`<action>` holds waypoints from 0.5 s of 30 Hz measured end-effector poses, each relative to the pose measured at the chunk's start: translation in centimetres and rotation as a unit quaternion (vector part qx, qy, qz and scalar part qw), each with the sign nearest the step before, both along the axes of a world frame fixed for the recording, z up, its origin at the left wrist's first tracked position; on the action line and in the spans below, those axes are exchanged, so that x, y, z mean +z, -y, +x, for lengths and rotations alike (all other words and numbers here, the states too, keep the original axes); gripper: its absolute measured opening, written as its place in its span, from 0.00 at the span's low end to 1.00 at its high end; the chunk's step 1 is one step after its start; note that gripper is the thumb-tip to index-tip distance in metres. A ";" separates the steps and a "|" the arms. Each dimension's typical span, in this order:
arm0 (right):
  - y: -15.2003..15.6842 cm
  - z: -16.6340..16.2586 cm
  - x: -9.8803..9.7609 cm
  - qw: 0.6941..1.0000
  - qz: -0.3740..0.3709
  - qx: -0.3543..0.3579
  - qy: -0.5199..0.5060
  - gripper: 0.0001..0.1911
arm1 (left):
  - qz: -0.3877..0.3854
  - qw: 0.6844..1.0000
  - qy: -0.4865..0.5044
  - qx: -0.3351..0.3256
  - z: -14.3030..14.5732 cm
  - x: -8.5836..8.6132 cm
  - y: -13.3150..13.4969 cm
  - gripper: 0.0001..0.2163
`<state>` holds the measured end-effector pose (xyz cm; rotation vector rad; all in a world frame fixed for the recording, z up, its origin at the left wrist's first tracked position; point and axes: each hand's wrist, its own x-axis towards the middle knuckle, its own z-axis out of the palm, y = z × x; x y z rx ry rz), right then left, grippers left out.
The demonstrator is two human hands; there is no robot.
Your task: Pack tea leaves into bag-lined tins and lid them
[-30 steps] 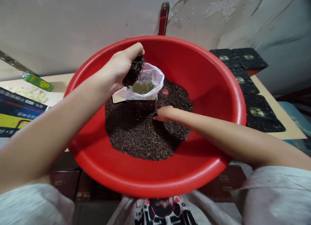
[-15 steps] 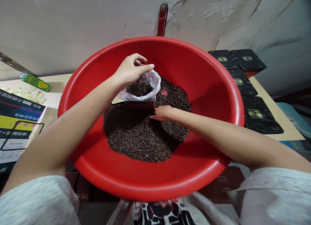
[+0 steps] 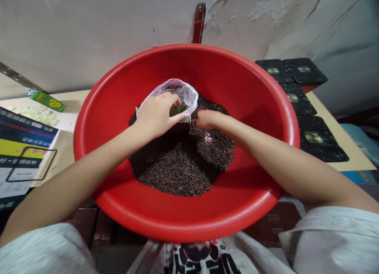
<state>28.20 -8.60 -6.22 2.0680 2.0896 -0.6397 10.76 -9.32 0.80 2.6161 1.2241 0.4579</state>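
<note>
A lined tin (image 3: 183,124) stands in a wide red basin (image 3: 189,222), on a heap of dark loose tea leaves (image 3: 177,177). The clear plastic bag (image 3: 192,98) inside the tin has its mouth spread, with dark leaves showing at the far side. Over the near left rim lies my left hand (image 3: 156,112), fingers bent into the bag's mouth and thumb at the near edge, seemingly gripping bag and rim. Just right of the tin, my right hand (image 3: 207,119) is down at the leaves; its fingertips are hidden and somewhat blurred.
Several black square lids or boxes (image 3: 321,139) lie along the table to the right. On the left are a small green carton (image 3: 49,101), a printed cardboard sheet (image 3: 20,151) and a thin black frame (image 3: 29,147). A peeling wall (image 3: 118,25) rises behind the basin.
My left hand has come down from above the bag onto its near left rim. My right hand has shifted up and right from the tin's lower corner. The bag's mouth shows more openly.
</note>
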 end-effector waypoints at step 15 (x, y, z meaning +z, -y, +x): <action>-0.1 -0.2 1.4 0.823 0.421 -0.049 -0.379 0.14 | 0.012 0.995 0.027 0.092 0.1 0.1 -5.5 0.10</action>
